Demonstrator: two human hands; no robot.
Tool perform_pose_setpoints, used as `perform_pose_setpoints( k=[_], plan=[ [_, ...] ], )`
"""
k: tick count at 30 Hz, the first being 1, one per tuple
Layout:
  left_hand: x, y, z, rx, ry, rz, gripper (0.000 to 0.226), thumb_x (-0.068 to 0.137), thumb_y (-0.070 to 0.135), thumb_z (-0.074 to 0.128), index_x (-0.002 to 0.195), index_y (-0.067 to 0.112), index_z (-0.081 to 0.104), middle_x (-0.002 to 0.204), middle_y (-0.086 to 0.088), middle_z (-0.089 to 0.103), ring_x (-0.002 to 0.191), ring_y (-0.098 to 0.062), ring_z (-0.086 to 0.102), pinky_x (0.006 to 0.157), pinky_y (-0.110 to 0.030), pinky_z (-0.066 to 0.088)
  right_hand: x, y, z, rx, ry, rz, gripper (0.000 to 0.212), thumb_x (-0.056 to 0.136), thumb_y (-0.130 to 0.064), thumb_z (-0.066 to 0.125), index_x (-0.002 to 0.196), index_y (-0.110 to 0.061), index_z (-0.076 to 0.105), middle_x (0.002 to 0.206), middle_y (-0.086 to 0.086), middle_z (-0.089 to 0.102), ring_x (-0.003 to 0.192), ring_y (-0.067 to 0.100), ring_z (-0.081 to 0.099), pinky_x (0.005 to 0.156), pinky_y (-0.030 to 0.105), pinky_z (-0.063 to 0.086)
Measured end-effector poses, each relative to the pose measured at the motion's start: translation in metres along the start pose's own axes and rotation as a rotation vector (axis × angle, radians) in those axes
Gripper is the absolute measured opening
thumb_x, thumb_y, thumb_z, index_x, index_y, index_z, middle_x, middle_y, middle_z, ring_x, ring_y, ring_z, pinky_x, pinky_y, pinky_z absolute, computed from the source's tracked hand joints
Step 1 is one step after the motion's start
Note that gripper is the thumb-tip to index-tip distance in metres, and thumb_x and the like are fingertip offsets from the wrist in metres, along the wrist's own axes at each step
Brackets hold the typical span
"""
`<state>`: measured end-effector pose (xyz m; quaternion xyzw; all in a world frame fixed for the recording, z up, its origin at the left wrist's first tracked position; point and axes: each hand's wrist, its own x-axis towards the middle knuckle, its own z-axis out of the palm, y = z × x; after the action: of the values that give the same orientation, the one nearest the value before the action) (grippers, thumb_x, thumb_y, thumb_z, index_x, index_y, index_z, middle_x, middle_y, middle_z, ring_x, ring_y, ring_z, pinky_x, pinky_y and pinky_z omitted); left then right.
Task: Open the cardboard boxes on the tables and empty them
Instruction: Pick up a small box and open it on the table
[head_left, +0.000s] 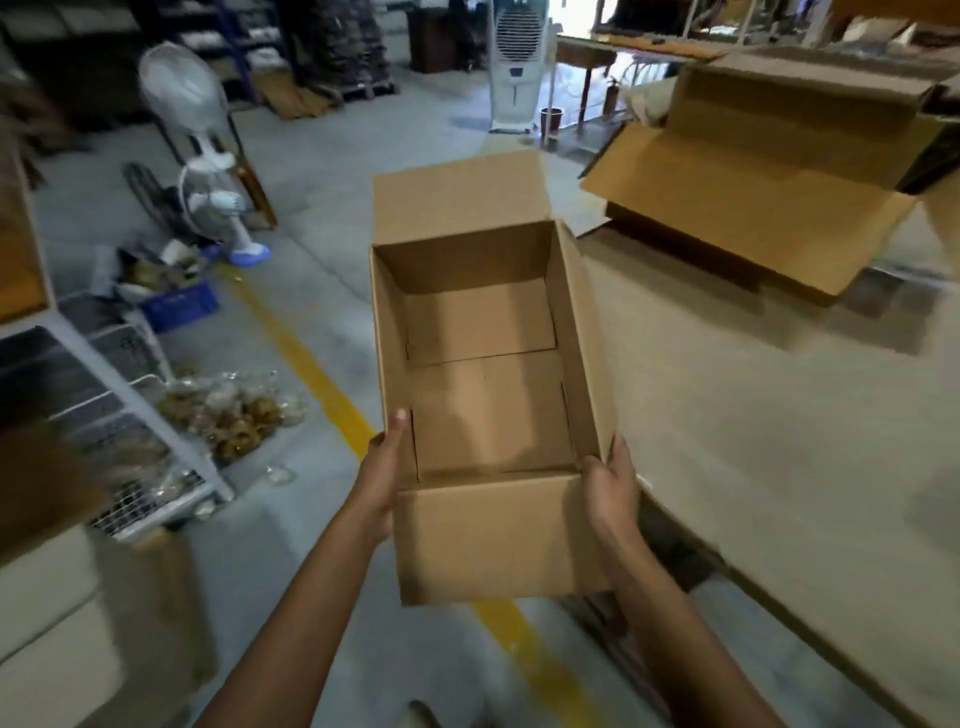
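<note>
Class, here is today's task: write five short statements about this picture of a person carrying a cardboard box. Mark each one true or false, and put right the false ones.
1. The left hand and the right hand both grip the held box at its near corners. True.
2. The held box is packed with goods. False: its inside shows only bare cardboard.
3. A second box lies open on the table to the right. True.
4. The held box is taped shut. False: its top is open, with the far flap standing up.
5. A yellow line runs along the floor. True.
</note>
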<state>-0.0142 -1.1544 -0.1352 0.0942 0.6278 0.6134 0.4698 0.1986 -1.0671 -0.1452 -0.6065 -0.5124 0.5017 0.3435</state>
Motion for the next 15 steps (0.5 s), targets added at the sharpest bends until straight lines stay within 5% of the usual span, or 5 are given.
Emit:
perform_pose_setpoints(
  k=[4, 10, 15],
  plan=[
    [0.036, 0.030, -0.098, 0.041, 0.151, 0.012, 0.055, 0.099, 0.055, 0.049, 0.140, 0.017, 0.046, 0.134, 0.009, 0.052, 0.114, -0.013, 0.054, 0.084, -0.029, 0.044, -0.001, -0.024, 0.110, -0.082, -0.149, -0.045, 0.060, 0.097, -0.004, 0.046, 0.155, -0.015, 0.034, 0.149, 0.008, 0.050, 0.136, 0.032, 0.046, 0.114, 0.038, 0.036],
    [0.073, 0.042, -0.220, 0.019, 0.432, 0.043, 0.030, 0.095, 0.018, 0.054, 0.122, 0.006, 0.060, 0.100, -0.010, 0.072, 0.085, -0.023, 0.069, 0.063, -0.030, 0.050, -0.025, -0.044, 0.242, -0.108, -0.288, -0.019, 0.056, 0.098, -0.006, 0.042, 0.152, -0.018, 0.039, 0.133, 0.004, 0.058, 0.115, 0.026, 0.055, 0.096, 0.036, 0.044],
    [0.093, 0.044, -0.265, 0.060, 0.542, 0.065, 0.030, 0.094, 0.006, 0.046, 0.121, 0.012, 0.057, 0.102, -0.006, 0.069, 0.091, -0.023, 0.065, 0.071, -0.033, 0.050, -0.021, -0.055, 0.306, -0.178, -0.322, 0.038, 0.042, 0.094, -0.010, 0.047, 0.135, -0.015, 0.052, 0.129, 0.013, 0.061, 0.118, 0.038, 0.056, 0.105, 0.051, 0.044]
  ],
)
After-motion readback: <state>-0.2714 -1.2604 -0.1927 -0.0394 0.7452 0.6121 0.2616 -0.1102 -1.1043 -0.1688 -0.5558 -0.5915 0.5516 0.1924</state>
